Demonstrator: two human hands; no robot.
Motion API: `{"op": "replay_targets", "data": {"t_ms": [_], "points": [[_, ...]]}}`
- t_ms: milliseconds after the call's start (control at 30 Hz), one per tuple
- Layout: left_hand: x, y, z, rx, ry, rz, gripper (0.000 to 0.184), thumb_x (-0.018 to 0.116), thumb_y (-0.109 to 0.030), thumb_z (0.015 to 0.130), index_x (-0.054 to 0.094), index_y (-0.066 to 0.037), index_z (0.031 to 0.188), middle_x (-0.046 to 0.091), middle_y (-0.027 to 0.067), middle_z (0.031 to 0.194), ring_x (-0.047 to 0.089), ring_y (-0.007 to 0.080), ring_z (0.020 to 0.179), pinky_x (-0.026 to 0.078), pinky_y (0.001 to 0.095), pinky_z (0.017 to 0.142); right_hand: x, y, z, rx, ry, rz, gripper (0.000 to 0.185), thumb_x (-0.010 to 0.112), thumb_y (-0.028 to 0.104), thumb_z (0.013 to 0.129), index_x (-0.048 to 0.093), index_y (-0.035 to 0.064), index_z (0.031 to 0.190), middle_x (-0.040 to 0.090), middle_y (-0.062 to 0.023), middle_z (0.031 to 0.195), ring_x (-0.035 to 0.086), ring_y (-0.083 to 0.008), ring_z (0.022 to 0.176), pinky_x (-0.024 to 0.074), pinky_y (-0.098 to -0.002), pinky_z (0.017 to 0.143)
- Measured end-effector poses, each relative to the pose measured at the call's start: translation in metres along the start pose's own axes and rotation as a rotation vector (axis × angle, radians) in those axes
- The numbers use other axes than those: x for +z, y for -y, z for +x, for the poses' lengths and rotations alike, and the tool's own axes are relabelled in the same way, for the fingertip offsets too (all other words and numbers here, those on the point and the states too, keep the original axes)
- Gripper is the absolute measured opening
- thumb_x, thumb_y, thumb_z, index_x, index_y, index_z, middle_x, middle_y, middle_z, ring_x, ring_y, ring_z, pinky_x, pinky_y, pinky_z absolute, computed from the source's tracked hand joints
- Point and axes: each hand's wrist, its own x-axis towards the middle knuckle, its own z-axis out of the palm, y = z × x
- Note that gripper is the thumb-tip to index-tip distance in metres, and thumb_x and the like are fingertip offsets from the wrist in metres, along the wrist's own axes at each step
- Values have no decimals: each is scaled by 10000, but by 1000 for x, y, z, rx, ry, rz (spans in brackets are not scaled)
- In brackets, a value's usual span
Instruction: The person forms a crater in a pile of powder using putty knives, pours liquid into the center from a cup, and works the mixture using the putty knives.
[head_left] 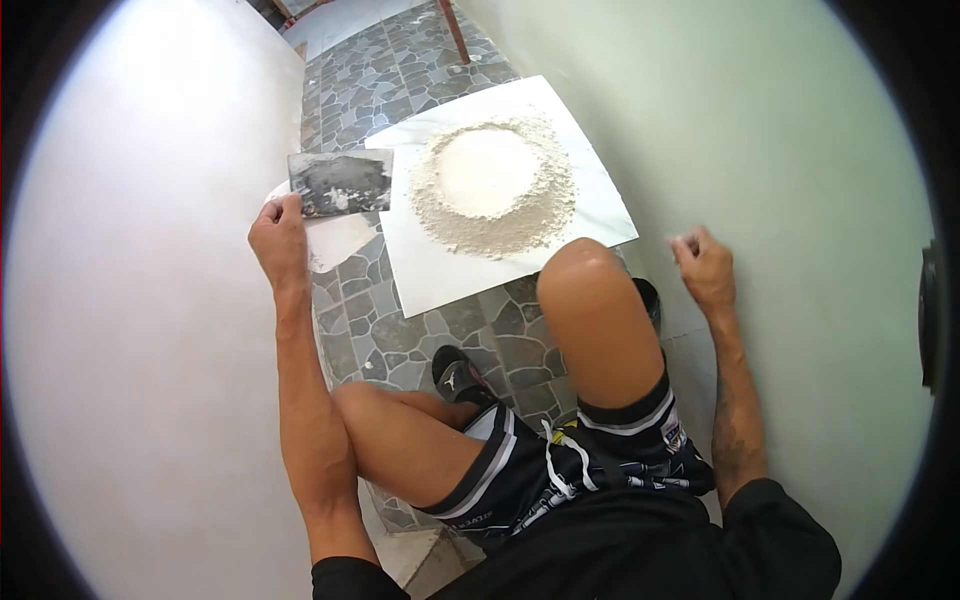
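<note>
My left hand (280,240) is closed on the edge of a flat rectangular scraper (342,184), its dark face smeared with white residue. The scraper reaches over the left edge of a white marbled board (420,285). On that board lies a ring of crumbly off-white powder (480,235) around a smooth, paler middle (488,170); I cannot tell whether that middle is liquid or fine powder. Near the right wall, apart from the board, my right hand (706,268) has its fingers curled, with white on the fingertips. Whether it holds anything is hidden.
Pale walls rise close on the left (150,300) and right (830,250). Grey stone-patterned floor (370,80) runs between them. A whitish flat piece (340,240) lies below the scraper. Beyond the board stands a reddish-brown leg (454,32). My bent knees flank the near side.
</note>
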Motion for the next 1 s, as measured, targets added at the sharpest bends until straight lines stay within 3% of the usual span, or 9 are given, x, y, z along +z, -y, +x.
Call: {"op": "replay_targets", "data": {"t_ms": [100,200,300,400,500,600,800,867,1000], "points": [[0,-11,-6,-9,2,25,271,659,-207,888,712,57,917,604,-17,718,480,61,647,406,234,606,-16,73,33,-116,-68,55,382,721,240,915,516,4,695,538,-59,556,451,-114,488,409,-295,488],[0,-21,-12,5,-4,33,275,660,-207,890,714,61,926,605,-16,718,482,62,646,411,233,607,-18,125,56,-229,-2,115,402,700,297,942,547,3,714,534,-37,545,430,-109,481,381,-277,473],[1,-26,-18,10,-18,26,272,654,-197,895,715,63,945,601,-22,721,470,54,637,400,233,588,-4,166,67,-274,201,336,516,607,444,986,582,8,712,517,-20,530,457,-93,477,373,-255,455],[3,-18,-21,-13,-10,-109,270,648,-193,914,713,67,949,598,-25,722,454,46,627,383,230,566,9,206,66,-146,675,547,661,412,573,1027,614,21,726,511,-15,555,525,-87,500,438,-243,466],[10,-8,-24,-37,-18,-232,263,647,-191,940,709,64,958,600,-20,732,449,43,625,371,225,559,44,234,53,-39,967,838,830,214,609,1038,672,-77,943,660,-145,717,691,-218,656,568,-331,592],[24,-7,-31,-125,-21,-408,257,638,-185,947,687,63,995,626,5,789,486,49,639,404,233,566,68,246,46,32,1180,1033,836,224,592,1042,619,-136,1152,704,-239,993,702,-285,936,564,-398,819],[37,-32,-51,-367,-33,-739,216,582,-163,965,613,34,1049,626,50,857,560,107,670,472,264,574,102,256,15,122,1247,1001,888,292,627,1020,501,-198,1274,605,-328,1194,604,-352,1158,528,-424,930],[40,-44,-59,-356,-50,-789,200,566,-153,966,599,25,1050,619,55,858,569,117,680,476,270,571,117,261,2,106,1255,957,860,297,604,1030,425,-176,1366,534,-321,1337,532,-363,1261,487,-423,983],[43,-43,-68,-282,-68,-700,195,546,-146,967,593,29,1038,621,69,869,587,132,714,489,286,601,144,273,-22,-50,1124,958,873,338,625,1009,430,-163,1375,502,-337,1358,508,-354,1277,440,-415,1029]]}}
